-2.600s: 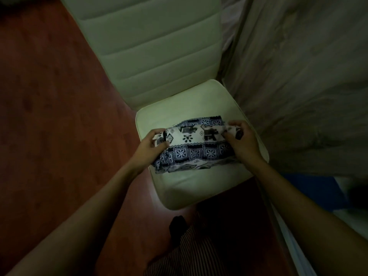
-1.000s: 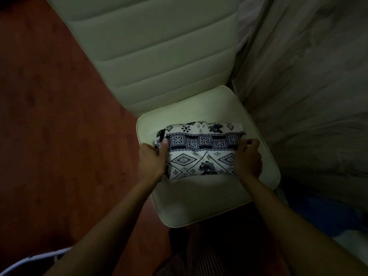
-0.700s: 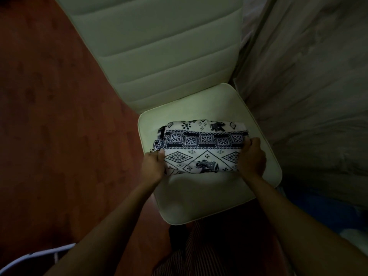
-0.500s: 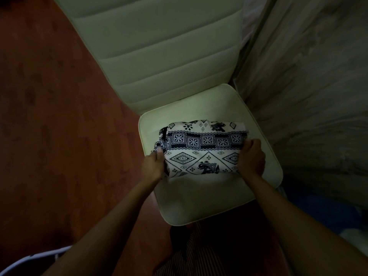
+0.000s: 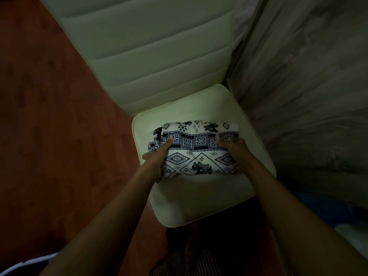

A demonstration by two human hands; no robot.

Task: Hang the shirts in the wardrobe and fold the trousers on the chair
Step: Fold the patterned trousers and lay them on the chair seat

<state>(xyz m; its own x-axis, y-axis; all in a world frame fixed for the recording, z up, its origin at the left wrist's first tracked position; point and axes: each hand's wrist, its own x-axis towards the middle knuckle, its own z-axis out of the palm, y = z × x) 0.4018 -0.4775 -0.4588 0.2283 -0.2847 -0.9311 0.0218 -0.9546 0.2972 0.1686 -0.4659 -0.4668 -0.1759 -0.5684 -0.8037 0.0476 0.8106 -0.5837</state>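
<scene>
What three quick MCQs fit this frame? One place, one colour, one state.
1. Where do the folded trousers lie?
A) on the floor
B) on the chair seat
C) over the backrest

2. What colour are they?
A) white with dark print
B) plain red
C) solid blue

3. What are the left hand and right hand doing?
A) holding a hanger
B) hanging clear of the chair
C) touching the trousers

Key:
1 B, the bundle sits on the seat, in front of the backrest.
2 A, dark elephants and diamonds show on white cloth.
3 C, one hand lies on each end of the bundle.
</scene>
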